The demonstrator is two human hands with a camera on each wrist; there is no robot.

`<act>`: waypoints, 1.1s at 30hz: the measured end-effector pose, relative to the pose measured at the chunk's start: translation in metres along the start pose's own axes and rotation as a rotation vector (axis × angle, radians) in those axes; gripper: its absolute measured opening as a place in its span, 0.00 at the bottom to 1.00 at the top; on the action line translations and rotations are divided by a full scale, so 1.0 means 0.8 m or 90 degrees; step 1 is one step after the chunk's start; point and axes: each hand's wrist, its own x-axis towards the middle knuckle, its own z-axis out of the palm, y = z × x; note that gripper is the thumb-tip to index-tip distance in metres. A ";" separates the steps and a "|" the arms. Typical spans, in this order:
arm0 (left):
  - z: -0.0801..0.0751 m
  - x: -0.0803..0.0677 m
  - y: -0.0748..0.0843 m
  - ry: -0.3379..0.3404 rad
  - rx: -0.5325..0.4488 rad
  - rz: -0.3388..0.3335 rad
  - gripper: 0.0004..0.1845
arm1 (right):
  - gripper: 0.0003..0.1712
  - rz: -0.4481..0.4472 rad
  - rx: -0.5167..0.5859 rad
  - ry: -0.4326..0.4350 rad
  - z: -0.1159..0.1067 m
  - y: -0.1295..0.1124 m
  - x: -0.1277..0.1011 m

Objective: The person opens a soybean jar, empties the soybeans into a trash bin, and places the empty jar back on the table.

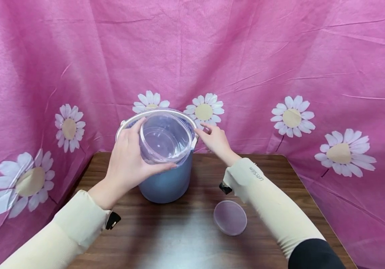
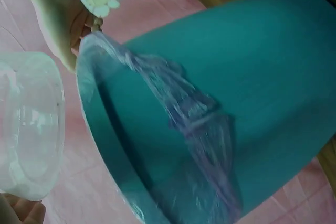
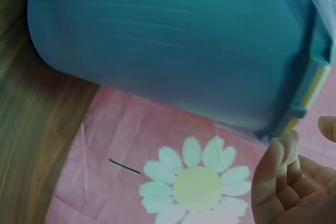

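The blue bucket stood near the tabletop's far edge. The left hand gripped a clear container above its mouth; the right hand, fingers relaxed, touched the rim. Judged risk: one-handed grip slipping, container dropping. A loose lid lay nearer.

The only readable writing is a small dark print on the cream sleeve of the right forearm, right of centre in the head view, just behind the wrist. It runs along the arm and stands upside down to the camera; it appears to read "Let's Slim", though the letters are tiny and the first word is not certain. Nothing legible shows on the blue bucket, the clear container, the round lid or the pink daisy cloth.
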 end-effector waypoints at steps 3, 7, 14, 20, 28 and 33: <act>0.000 -0.008 0.006 -0.019 -0.012 -0.008 0.70 | 0.29 0.000 0.001 -0.009 -0.013 -0.003 -0.004; 0.002 -0.019 0.014 -0.033 -0.022 -0.035 0.72 | 0.31 -0.027 -0.038 0.003 -0.026 -0.005 -0.010; 0.009 -0.042 0.025 -0.018 -0.044 -0.069 0.72 | 0.29 -0.060 -0.072 0.033 -0.045 -0.012 -0.025; 0.015 -0.060 0.034 -0.033 -0.061 -0.106 0.73 | 0.30 -0.081 -0.040 0.047 -0.059 -0.013 -0.037; 0.020 -0.082 0.039 -0.062 -0.071 -0.119 0.73 | 0.27 -0.136 0.002 0.084 -0.075 -0.012 -0.055; 0.022 -0.097 0.043 -0.059 -0.072 -0.114 0.72 | 0.27 -0.152 0.005 0.104 -0.085 -0.013 -0.068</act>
